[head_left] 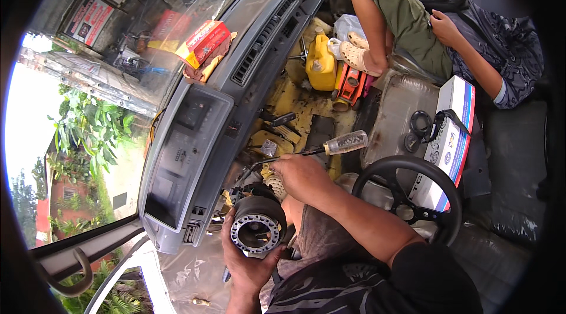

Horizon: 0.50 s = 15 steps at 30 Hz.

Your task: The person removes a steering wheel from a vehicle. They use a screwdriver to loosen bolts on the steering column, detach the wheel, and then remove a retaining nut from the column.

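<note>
My left hand [250, 265] is wrapped round a black steering wheel hub [262, 212] with a silver ring full of holes on its face. The hub sits below the instrument cluster, and what lies behind it is mostly hidden. Just beyond it my right hand [299, 176] is closed, its fingertips by the steering column parts. What those fingers hold, if anything, is hidden. A dark rod with a clear handle [346, 142] passes right beside the right hand; whether the hand touches it I cannot tell. A black steering wheel [450, 196] rests on the seat beside my right arm.
A white, blue and red box [455, 131] and black rings [420, 124] lie on the seats. On the floor stand a yellow jug [321, 62] and an orange jack [351, 85]. A person [407, 19] sits at right. A red and yellow box [203, 43] lies on the dashboard [247, 31].
</note>
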Each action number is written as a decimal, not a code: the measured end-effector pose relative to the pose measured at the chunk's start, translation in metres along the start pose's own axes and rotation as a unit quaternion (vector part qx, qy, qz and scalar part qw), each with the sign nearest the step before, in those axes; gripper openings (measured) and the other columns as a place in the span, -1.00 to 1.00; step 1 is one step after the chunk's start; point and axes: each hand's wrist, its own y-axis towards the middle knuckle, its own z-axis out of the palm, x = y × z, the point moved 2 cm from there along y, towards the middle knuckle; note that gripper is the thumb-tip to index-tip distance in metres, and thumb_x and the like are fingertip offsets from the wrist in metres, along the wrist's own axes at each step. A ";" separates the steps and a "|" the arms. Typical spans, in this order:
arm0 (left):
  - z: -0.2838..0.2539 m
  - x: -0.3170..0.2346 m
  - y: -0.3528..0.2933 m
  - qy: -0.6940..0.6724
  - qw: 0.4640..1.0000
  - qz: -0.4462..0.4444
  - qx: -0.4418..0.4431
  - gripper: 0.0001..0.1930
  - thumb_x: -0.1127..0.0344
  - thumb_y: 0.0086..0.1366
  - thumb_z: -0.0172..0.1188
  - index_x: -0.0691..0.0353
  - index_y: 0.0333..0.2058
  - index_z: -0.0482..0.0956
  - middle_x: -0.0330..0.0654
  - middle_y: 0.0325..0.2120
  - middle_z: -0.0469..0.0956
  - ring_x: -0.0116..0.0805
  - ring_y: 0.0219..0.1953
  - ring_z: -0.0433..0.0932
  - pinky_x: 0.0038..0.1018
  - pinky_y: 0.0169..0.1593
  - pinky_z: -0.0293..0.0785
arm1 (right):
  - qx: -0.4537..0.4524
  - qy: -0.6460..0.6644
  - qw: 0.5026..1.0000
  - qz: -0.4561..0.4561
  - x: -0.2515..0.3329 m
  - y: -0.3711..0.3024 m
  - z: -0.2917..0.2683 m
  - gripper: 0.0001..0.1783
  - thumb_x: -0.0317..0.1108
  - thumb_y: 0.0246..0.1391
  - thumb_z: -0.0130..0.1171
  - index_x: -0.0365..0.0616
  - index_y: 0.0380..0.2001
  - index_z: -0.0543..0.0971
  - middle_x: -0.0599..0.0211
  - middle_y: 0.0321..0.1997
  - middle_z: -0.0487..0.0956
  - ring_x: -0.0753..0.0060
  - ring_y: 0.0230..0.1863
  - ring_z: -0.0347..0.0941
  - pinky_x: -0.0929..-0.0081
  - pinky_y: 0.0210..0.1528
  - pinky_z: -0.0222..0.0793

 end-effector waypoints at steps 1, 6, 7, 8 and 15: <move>0.000 0.000 0.000 0.006 1.000 0.001 0.000 0.32 0.25 -0.15 0.83 0.35 0.52 0.14 0.25 0.44 0.37 0.22 0.48 0.41 -0.04 0.54 0.34 | 0.008 -0.006 1.000 0.013 -0.002 0.002 0.003 -0.64 -0.50 0.13 0.24 -0.13 -0.01 0.78 0.11 -0.11 0.74 -0.10 -0.03 0.70 0.03 -0.01 0.62; 0.002 0.004 -0.002 -0.007 1.000 -0.011 -0.003 0.30 0.22 -0.16 0.84 0.34 0.50 0.17 0.26 0.45 0.36 0.26 0.49 0.39 0.01 0.55 0.31 | -0.005 0.069 0.996 -0.053 -0.015 0.013 0.003 -0.65 -0.54 0.13 0.22 -0.15 -0.03 0.79 0.13 -0.07 0.76 -0.10 -0.01 0.71 0.06 0.04 0.64; 0.003 0.005 -0.003 -0.021 1.000 -0.014 -0.006 0.29 0.23 -0.16 0.84 0.34 0.49 0.17 0.26 0.45 0.36 0.26 0.49 0.39 0.01 0.55 0.30 | -0.010 0.081 0.994 -0.072 -0.018 0.016 0.003 -0.65 -0.54 0.13 0.20 -0.17 -0.04 0.79 0.14 -0.07 0.76 -0.10 0.00 0.70 0.06 0.05 0.63; 0.003 0.007 -0.003 -0.036 0.999 -0.022 -0.004 0.29 0.23 -0.17 0.84 0.34 0.48 0.18 0.26 0.45 0.36 0.26 0.49 0.38 0.02 0.55 0.30 | 0.012 0.086 0.993 -0.078 -0.020 0.019 0.003 -0.64 -0.56 0.13 0.20 -0.17 -0.02 0.78 0.13 -0.06 0.76 -0.13 0.01 0.70 0.06 0.05 0.63; 0.004 0.008 -0.004 -0.039 0.999 -0.020 0.006 0.28 0.32 -0.15 0.82 0.30 0.49 0.16 0.26 0.46 0.33 0.27 0.47 0.39 0.02 0.53 0.31 | 0.049 0.110 0.987 -0.111 -0.019 0.028 0.020 -0.66 -0.54 0.16 0.23 -0.20 0.00 0.76 0.10 -0.01 0.77 -0.14 0.08 0.69 0.09 0.11 0.63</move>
